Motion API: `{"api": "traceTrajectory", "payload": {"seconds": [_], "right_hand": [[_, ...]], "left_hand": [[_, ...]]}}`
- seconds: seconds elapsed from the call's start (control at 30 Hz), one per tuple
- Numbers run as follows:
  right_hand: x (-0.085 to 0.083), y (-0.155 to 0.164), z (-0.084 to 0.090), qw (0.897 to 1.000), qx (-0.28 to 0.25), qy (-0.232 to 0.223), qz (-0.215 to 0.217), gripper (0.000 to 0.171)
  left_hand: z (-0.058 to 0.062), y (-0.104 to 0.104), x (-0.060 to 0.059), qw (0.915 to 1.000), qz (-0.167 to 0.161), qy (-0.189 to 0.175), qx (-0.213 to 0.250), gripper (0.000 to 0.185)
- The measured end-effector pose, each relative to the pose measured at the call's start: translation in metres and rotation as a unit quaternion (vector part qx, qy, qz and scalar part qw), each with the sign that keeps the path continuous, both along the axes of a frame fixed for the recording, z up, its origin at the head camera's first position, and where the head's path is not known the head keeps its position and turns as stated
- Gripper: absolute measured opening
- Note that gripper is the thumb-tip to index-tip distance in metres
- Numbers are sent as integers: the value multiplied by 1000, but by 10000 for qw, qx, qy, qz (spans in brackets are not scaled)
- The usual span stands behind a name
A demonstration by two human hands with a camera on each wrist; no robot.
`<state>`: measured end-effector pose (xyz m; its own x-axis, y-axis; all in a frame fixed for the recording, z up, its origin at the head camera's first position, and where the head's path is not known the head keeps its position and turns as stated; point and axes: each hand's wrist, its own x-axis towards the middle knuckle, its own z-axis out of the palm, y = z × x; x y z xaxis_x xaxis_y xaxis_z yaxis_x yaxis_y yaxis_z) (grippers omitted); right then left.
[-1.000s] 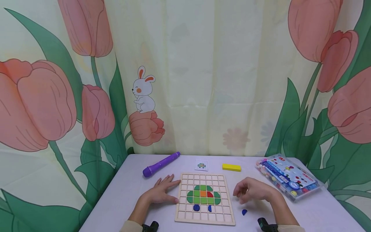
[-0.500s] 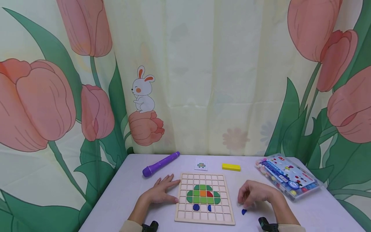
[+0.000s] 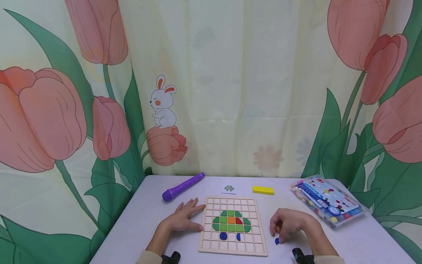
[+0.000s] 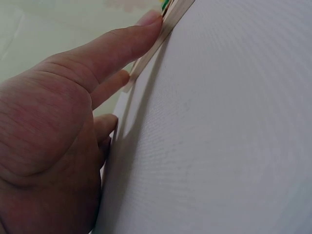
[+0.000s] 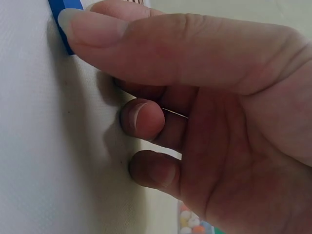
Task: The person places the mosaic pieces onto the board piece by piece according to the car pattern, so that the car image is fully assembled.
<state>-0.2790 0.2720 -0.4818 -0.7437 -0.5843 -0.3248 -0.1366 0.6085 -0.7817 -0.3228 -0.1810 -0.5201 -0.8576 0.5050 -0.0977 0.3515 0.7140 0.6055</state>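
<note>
Two hands are at work: the left hand (image 3: 182, 220) lies flat, fingers spread, touching the wooden board (image 3: 232, 226). The right hand (image 3: 290, 224) curls over the blue piece (image 3: 277, 241) on the table just right of the board, thumb touching it. Picking it up seems the step in hand; next, a firm pinch is needed.

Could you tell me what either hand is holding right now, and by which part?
The right hand pinches the blue piece by its edge.

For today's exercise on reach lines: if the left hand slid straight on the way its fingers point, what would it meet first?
The left hand already touches the wooden grid board, so it meets that edge first.
</note>
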Motion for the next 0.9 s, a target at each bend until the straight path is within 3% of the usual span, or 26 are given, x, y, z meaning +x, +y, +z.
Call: {"api": "traceTrajectory", "payload": {"seconds": [0.6,0.9], "right_hand": [[3,-12,1,9972,409,394,-496,17],[2,-16,1,9971,329,499,-464,15]], "left_hand": [[2,0,2,10000,-27,75,20,87],[2,-1,2,10000,-22,82,33,87]]}}
